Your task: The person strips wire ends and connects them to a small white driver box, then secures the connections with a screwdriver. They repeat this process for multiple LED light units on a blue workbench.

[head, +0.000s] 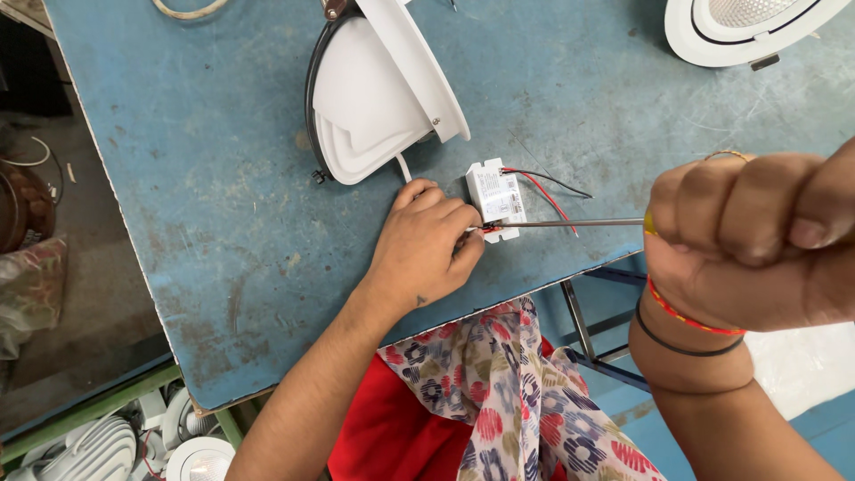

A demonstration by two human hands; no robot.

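White rectangular plastic driver box point(495, 198) with red and black wires lies on your worn blue surface point(223, 178), just right of your left hand point(426, 242), which pinches it steady at its near end. Your right hand point(757, 236), well apart, is clenched on a slim metal-shafted screwdriver point(570, 223) running horizontally into that end, below the white round lamp housing point(374, 89).

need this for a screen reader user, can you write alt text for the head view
Seen from above, the left hand steadies a small white driver box with red and black wires on a worn blue table, while the right hand drives a screwdriver into the box's end. A white downlight housing lies tipped just behind.
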